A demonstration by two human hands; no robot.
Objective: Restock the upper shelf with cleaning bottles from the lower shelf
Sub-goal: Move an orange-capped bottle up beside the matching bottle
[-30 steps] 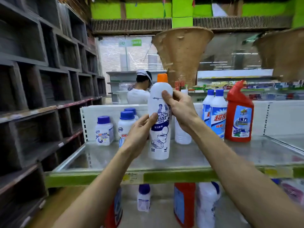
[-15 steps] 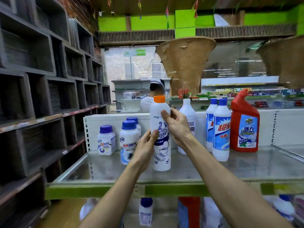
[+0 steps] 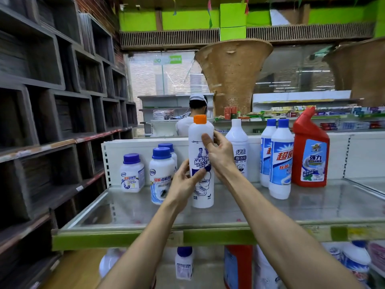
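A tall white bottle with an orange cap (image 3: 200, 142) stands upright on the upper shelf (image 3: 312, 207). My left hand (image 3: 185, 184) grips its lower part from the left. My right hand (image 3: 218, 153) holds its upper part from the right, thumb across the front. On the lower shelf (image 3: 210, 274) I see a small white bottle with a blue cap (image 3: 184, 265), a red bottle (image 3: 237, 268) and other white bottles.
On the upper shelf, short blue-capped jars (image 3: 132, 174) (image 3: 161, 176) stand left of the held bottle. A white bottle (image 3: 237, 147), two blue-capped bottles (image 3: 280, 163) and a red angled-neck bottle (image 3: 310, 151) stand right. Dark wooden cubbies (image 3: 52, 101) line the left. A person (image 3: 195, 113) stands behind the shelf.
The orange-capped bottle has come down from a lifted, held position and now stands on the upper shelf. Both hands stay on it.
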